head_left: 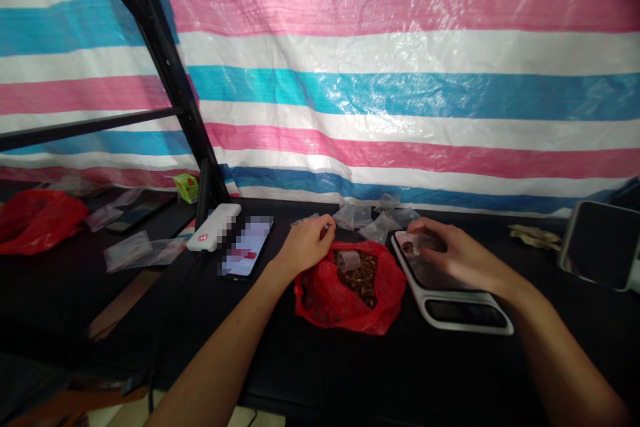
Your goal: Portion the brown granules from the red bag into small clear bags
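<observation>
My left hand [310, 240] has its fingers curled together just behind the left side of a red plastic bag [320, 303]; what they hold, if anything, is hidden. The bag lies open, showing small brown pieces [363, 280] like grains or pellets. A small clear plastic cup [349, 260] rests on them. To the right, my right hand [455, 253] reaches over a white kitchen scale [433, 317] with a shiny plate and dark display. Its thumb and fingers are apart near the plate. A small brownish patch [409, 248] shows there, too unclear to name.
Small clear plastic bags [353, 215] lie behind the red bag. A lit phone [250, 247] and white power bank [215, 227] sit at left, beside a black metal frame [173, 73]. A dark-screened device [603, 245] stands far right. Striped sheeting [400, 93] hangs behind.
</observation>
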Demonstrator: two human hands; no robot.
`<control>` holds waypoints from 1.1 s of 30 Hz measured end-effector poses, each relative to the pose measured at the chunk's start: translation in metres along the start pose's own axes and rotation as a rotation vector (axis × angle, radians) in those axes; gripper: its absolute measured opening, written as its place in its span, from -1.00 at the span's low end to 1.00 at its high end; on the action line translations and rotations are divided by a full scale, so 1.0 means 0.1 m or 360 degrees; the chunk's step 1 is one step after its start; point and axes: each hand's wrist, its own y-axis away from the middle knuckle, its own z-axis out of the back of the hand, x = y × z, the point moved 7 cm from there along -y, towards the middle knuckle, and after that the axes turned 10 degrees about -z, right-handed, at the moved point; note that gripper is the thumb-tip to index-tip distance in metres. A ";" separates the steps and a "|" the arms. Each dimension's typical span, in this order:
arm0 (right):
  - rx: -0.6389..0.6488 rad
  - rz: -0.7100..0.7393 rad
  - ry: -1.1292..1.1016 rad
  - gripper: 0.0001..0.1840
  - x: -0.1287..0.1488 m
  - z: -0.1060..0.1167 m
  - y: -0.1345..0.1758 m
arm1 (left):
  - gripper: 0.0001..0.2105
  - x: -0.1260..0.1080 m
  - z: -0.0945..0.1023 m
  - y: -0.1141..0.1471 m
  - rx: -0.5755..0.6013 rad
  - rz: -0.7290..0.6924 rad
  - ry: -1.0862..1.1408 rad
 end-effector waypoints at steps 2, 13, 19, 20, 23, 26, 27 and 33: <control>0.0005 -0.0119 0.0211 -0.66 -0.22 0.06 -0.03 | -0.82 0.01 -0.01 0.00 0.0004 -0.0009 -0.0001; -0.0360 0.0077 0.0155 -0.57 -0.07 0.23 -0.03 | -0.81 -0.07 -0.02 0.01 0.0074 -0.0114 0.0007; -0.0452 0.0108 0.0139 -0.65 -0.12 0.27 -0.05 | -0.81 -0.04 -0.07 0.00 0.0100 -0.0159 0.0032; -0.0463 0.0113 0.0136 -0.65 -0.15 0.28 -0.05 | -0.81 -0.03 -0.08 0.00 0.0101 -0.0160 0.0030; -0.0421 0.0125 0.0155 -0.64 -0.20 0.30 -0.05 | -0.81 -0.02 -0.08 0.00 0.0091 -0.0167 0.0024; -0.0352 0.0100 0.0177 -0.59 -0.22 0.30 -0.05 | -0.81 -0.01 -0.07 0.00 0.0073 -0.0177 0.0015; -0.0326 0.0082 0.0180 -0.56 -0.23 0.29 -0.05 | -0.81 -0.01 -0.07 0.00 0.0068 -0.0173 0.0008; -0.0107 0.0027 0.0176 -0.43 -0.25 0.17 -0.03 | -0.82 0.04 -0.08 0.00 0.0056 -0.0140 -0.0001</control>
